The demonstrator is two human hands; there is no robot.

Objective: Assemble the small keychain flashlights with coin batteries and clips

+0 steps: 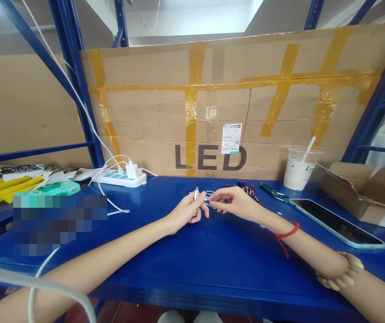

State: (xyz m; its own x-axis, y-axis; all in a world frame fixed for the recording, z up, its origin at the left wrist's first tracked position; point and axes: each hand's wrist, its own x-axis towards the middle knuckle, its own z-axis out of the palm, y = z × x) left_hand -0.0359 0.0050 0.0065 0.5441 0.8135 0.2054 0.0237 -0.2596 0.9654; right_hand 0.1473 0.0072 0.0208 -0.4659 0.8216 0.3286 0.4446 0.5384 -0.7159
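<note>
My left hand (187, 211) is closed around a small silver cylinder (195, 196) that stands upright above the blue shelf (192, 260). My right hand (234, 202) pinches a small metal piece (208, 199) right beside the cylinder, fingertips nearly touching the left hand. A red string (285, 235) circles my right wrist and a beaded bracelet (340, 271) sits further up the forearm. Behind my right hand lie several small dark red parts (246, 187).
A taped cardboard sheet marked LED (233, 112) backs the shelf. A white power strip with charger (125, 177) and cables sits left, with yellow tubes (4, 188). A phone (337, 222), a plastic cup with straw (300, 169), green-handled tool (273, 192) and open carton (364, 193) lie right.
</note>
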